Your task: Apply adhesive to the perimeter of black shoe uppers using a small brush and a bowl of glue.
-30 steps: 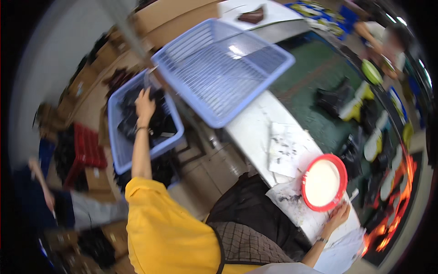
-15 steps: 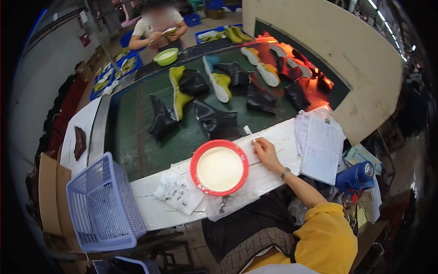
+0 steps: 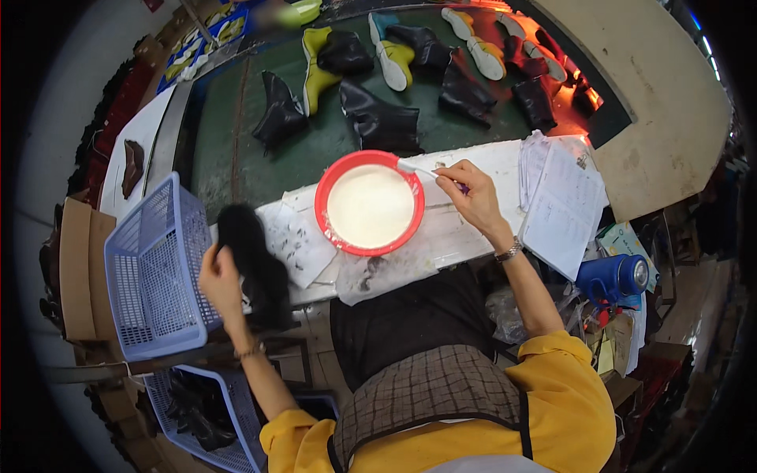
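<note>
My right hand [image 3: 473,197] is closed around the handle of a small white brush [image 3: 419,169]. The brush head is at the right rim of a red bowl [image 3: 322,206] filled with creamy white liquid [image 3: 371,205]. At the left of the white bench, my left hand [image 3: 221,285] grips a black boot [image 3: 264,268], held upright and smeared by motion. This boot is between the blue basket and a stained white paper [image 3: 296,236] lying left of the bowl.
Across the bench, several black boots [image 3: 378,117] and yellow-green ones [image 3: 317,75] lie on a green conveyor belt [image 3: 213,118] beside a glowing orange heater opening. A blue basket [image 3: 213,236] stands left. Papers [image 3: 564,213] and a blue flask [image 3: 603,280] are right.
My left hand has come into view with a black boot. My right hand now has the brush at the bowl's rim. The view has tilted down, and the person across is mostly out of frame.
</note>
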